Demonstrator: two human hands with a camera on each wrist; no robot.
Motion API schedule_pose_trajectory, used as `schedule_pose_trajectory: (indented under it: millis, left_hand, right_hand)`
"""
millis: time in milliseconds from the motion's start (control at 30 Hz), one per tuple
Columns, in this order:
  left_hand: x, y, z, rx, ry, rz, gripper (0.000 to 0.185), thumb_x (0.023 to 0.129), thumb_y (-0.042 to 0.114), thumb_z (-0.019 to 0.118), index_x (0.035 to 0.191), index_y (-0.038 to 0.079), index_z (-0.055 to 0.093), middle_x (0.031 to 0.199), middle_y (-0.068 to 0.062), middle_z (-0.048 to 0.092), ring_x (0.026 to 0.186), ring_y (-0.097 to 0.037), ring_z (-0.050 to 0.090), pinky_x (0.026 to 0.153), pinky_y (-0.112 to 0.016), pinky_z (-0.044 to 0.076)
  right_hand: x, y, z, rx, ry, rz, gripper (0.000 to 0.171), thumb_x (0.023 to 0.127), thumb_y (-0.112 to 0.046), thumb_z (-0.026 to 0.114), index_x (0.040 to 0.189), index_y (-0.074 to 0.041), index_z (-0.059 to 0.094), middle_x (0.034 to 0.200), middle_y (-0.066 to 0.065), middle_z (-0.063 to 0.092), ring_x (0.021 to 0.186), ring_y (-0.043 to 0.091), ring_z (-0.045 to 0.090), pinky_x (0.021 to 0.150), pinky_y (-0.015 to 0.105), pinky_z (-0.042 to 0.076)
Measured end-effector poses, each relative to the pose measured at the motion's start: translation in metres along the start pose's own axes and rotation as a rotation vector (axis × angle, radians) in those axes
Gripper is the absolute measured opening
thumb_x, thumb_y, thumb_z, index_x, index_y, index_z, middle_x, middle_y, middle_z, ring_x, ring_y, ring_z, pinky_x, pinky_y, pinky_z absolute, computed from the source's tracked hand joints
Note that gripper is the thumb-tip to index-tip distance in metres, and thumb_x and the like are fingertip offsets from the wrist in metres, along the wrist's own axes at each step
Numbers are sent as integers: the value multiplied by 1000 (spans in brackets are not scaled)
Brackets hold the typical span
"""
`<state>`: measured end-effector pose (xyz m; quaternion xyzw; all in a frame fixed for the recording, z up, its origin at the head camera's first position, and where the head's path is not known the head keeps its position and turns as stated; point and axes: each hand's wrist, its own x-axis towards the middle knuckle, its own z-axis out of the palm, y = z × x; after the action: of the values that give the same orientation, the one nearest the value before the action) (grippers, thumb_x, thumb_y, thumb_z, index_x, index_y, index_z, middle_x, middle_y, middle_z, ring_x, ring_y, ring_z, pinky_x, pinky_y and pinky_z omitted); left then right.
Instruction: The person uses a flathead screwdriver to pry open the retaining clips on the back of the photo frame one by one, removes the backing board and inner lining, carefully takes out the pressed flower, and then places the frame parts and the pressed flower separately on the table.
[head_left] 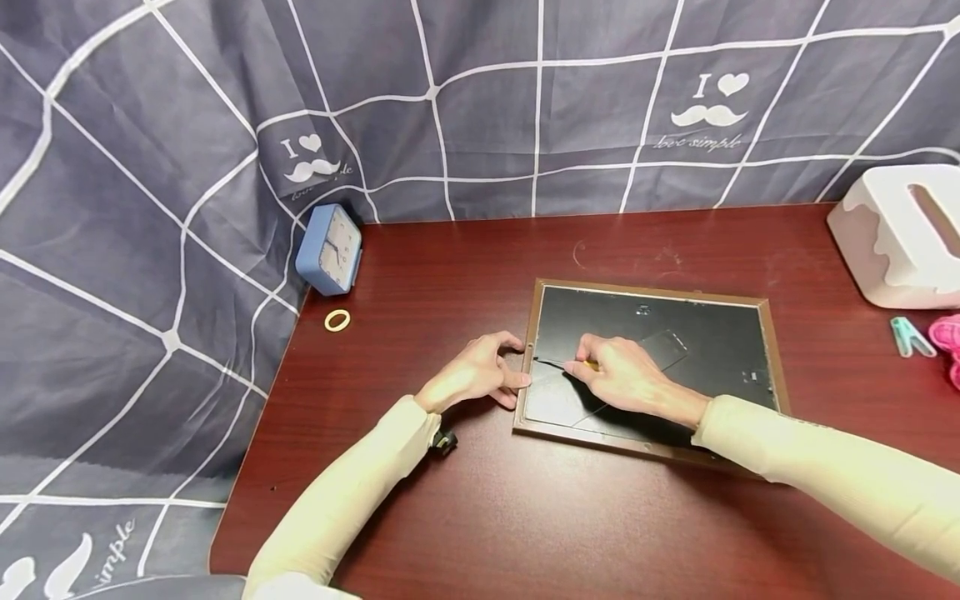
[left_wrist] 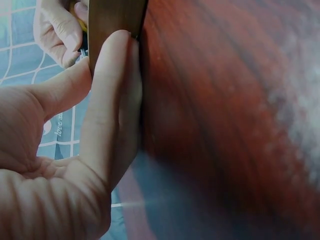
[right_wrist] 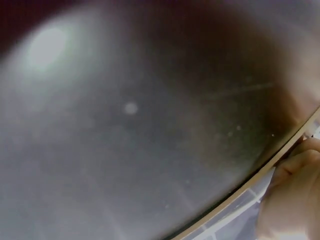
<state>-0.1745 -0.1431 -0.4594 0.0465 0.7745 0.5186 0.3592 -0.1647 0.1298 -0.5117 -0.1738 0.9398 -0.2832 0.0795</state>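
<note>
A picture frame (head_left: 652,446) lies face down, its black backing board (head_left: 585,312) upward. My left hand (head_left: 483,371) grips the frame's left edge. In the left wrist view, the thumb is at the edge's corner and the straight fingers (left_wrist: 107,90) lie along its outer side. My right hand (head_left: 622,375), above the backing, holds a screwdriver (head_left: 551,363) with a yellow and black handle, its thin shaft pointing left and its tip at the frame's inner left edge. The right wrist view is blurred; past the wooden edge (right_wrist: 245,187) my left hand shows.
A blue clock (head_left: 330,250) and a pale yellow ring (head_left: 337,321) sit at the table's left. On the right are a white tissue box (head_left: 900,242), a mint clip (head_left: 910,337) and a pink object (head_left: 947,337). A grey checked curtain (head_left: 487,108) hangs behind.
</note>
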Motion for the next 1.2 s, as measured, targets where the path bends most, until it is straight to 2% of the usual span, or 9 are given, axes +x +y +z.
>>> schedule_pose_trajectory:
  millis: [200, 400, 667, 867, 1033, 1200]
  left_hand:
    - [-1, -1, -2, 10, -2, -7, 65, 97, 12, 83, 154, 7, 51, 87, -13, 78, 68, -22, 81, 82, -37, 72]
    - [0, 0, -1, 10, -5, -5, 64, 97, 10, 82, 153, 7, 51, 88, -14, 78, 67, -23, 81, 80, -37, 72]
    - [1, 1, -1, 9, -20, 4, 60, 98, 8, 82, 149, 5, 52, 89, -15, 78, 68, -24, 81, 81, -38, 72]
    - [3, -1, -2, -11, -35, 13, 54, 98, 5, 80, 145, 3, 53, 83, -13, 76, 66, -21, 78, 75, -41, 73]
    - [2, -1, -2, -4, -41, 9, 53, 99, 6, 80, 144, 4, 53, 80, -11, 75, 66, -21, 78, 76, -40, 73]
    - [2, 0, 0, 8, -44, 21, 50, 99, 5, 79, 143, 4, 53, 78, -11, 74, 66, -21, 78, 76, -41, 73]
  right_hand:
    - [-3, -3, -2, 33, 17, -19, 24, 103, -45, 72, 92, -25, 65, 63, -9, 55, 56, 9, 51, 52, 27, 39]
    - [-3, 2, 1, 23, 24, -17, 22, 103, -40, 75, 90, -27, 63, 62, -10, 53, 54, 10, 50, 51, 29, 40]
    - [-1, 8, 5, 22, 41, -32, 24, 103, -45, 74, 90, -28, 65, 63, -11, 55, 55, 8, 51, 51, 28, 41]
    - [-6, -7, -4, 63, 73, -62, 24, 103, -41, 74, 89, -24, 65, 63, -10, 54, 54, 7, 47, 50, 26, 35]
    - [-12, -22, -14, 134, 86, -90, 25, 101, -38, 74, 88, -18, 67, 63, -6, 54, 55, 10, 46, 50, 29, 33]
    - [-7, -8, -4, 72, 74, -73, 27, 103, -45, 73, 90, -23, 66, 64, -11, 53, 55, 5, 46, 50, 25, 34]
